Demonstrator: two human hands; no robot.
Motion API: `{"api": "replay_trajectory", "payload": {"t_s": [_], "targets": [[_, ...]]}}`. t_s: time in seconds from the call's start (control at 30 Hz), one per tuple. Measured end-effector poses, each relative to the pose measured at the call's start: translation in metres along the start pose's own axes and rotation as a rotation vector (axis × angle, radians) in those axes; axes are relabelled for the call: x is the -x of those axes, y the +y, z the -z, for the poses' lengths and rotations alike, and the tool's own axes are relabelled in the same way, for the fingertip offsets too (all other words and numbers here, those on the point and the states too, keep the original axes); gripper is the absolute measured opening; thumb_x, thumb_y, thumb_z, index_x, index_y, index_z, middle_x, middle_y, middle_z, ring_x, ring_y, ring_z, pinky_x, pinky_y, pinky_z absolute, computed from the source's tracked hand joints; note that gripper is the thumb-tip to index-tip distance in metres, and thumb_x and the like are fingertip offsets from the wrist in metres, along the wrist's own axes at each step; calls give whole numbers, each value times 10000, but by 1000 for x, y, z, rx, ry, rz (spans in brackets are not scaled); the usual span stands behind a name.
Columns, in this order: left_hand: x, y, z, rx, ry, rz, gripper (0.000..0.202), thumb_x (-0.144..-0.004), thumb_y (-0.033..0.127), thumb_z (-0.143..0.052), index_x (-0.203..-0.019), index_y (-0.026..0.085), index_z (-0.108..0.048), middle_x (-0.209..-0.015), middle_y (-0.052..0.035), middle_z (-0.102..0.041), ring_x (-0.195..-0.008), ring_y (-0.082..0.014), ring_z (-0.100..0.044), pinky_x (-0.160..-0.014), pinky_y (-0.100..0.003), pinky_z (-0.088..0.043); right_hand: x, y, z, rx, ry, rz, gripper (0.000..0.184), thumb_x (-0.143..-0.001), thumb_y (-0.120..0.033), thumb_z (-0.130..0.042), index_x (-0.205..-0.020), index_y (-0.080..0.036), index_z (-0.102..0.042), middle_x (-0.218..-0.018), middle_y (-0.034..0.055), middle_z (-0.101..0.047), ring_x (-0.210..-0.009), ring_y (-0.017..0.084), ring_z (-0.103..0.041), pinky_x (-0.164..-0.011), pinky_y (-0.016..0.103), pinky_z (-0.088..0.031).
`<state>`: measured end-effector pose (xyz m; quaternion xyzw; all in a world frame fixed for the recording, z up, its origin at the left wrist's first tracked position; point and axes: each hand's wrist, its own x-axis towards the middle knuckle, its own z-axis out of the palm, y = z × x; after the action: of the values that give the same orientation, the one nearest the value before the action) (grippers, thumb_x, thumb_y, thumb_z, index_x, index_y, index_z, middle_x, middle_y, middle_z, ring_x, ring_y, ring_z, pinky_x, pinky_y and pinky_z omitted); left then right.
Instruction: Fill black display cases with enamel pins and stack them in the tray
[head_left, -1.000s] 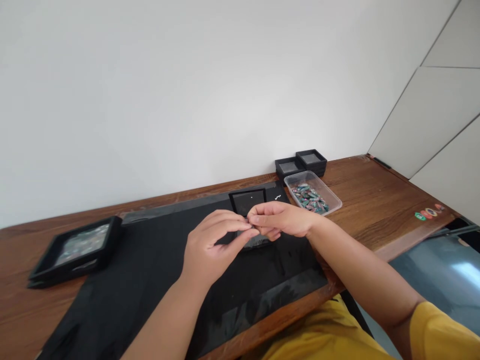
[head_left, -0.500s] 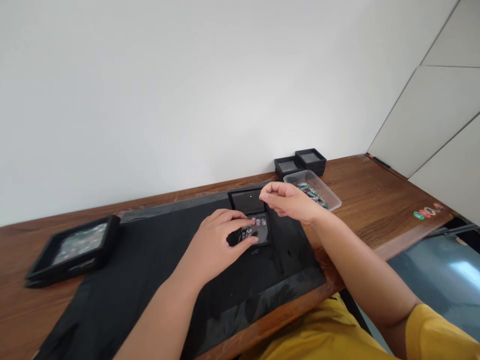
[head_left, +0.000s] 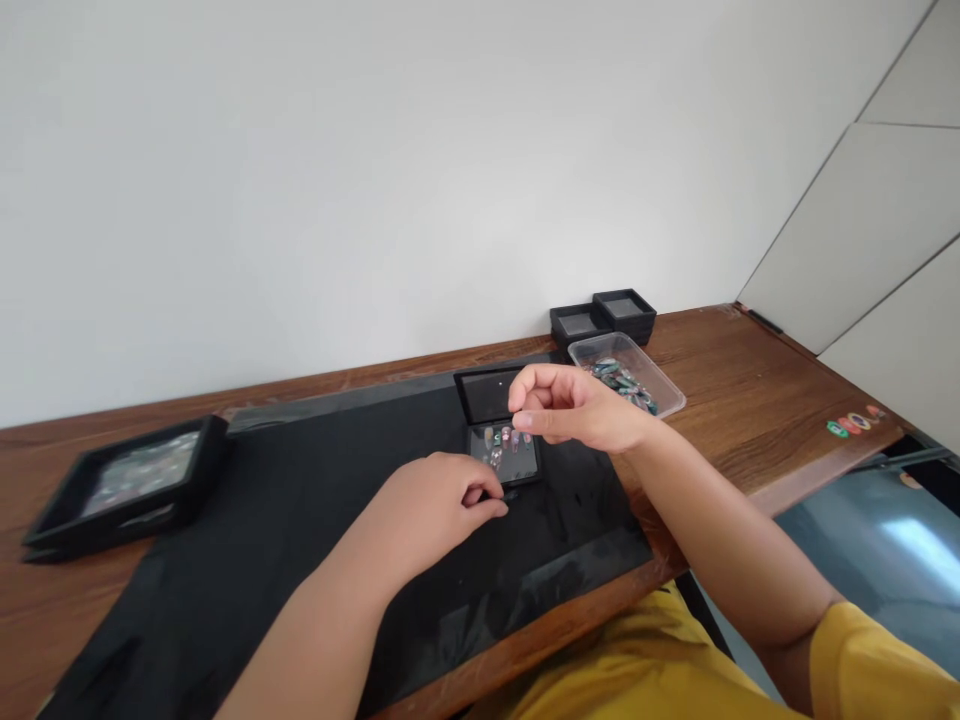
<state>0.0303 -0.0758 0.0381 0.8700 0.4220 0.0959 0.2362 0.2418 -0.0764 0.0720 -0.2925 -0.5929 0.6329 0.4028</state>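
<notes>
A small black box [head_left: 525,467] lies on the black mat with its dark lid [head_left: 484,397] tipped back. Decorated press-on nails [head_left: 496,457] are set out inside it, one row along the back and a few below. My left hand [head_left: 442,500] rests at the box's near left corner, fingers curled and thumb close to the index finger; what lies between them is hidden. Above the box's right side hovers my right hand [head_left: 574,408], fingers bent in and thumb near the index fingertip. Anything in that pinch is too small to name.
Just behind my right hand stands a clear plastic tub [head_left: 664,385] of loose, mostly green nails. Stacked black boxes [head_left: 626,312] stand by the wall. Another black framed case [head_left: 127,480] with glittery contents is at the left. Round stickers [head_left: 855,423] mark the wooden table's right side.
My left hand has drawn back from over the nails to the box's near corner, its fingers closing up. My right hand has dipped slightly left and down, closer to the box.
</notes>
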Motion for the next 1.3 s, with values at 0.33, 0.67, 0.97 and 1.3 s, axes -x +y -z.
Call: {"api": "replay_trajectory", "payload": {"t_s": [0.33, 0.67, 0.97, 1.3], "targets": [[0, 11, -9, -115, 54, -36, 135, -782, 353, -683, -721, 300, -791, -587, -3, -694, -538, -208, -615, -524, -283, -309, 0, 3, 2, 34, 17, -37, 297, -789, -381, -778, -861, -193, -560, -635, -81, -483, -522, 50, -327, -435, 185, -230], [1, 11, -12, -125, 73, -119, 247, -850, 227, -559, -708, 274, -755, -627, -9, -702, -563, -201, -622, -548, -287, -358, 1, 4, -1, 65, 5, -66, 280, -825, -396, -748, -863, -185, -568, -693, -62, -514, -538, 51, -344, -458, 194, -249], [-5, 9, -1, 289, 440, -200, 182, -900, 351, -602, -844, 261, -750, -1048, -51, -743, -1005, -239, -676, -898, -379, -545, -1, 6, 0, 190, 38, 33, 311, -834, -462, -726, -829, -185, -586, -656, -60, -486, -603, 85, -399, -553, 229, -318], [-18, -2, -6, 1064, 585, 257, 453, -693, 597, -782, -866, 186, -704, -879, -73, -782, -886, -263, -750, -757, -395, -634, -4, 22, -7, 436, 213, 194, 344, -753, -456, -805, -908, -200, -637, -679, -59, -444, -599, 96, -375, -555, 244, -289]]}}
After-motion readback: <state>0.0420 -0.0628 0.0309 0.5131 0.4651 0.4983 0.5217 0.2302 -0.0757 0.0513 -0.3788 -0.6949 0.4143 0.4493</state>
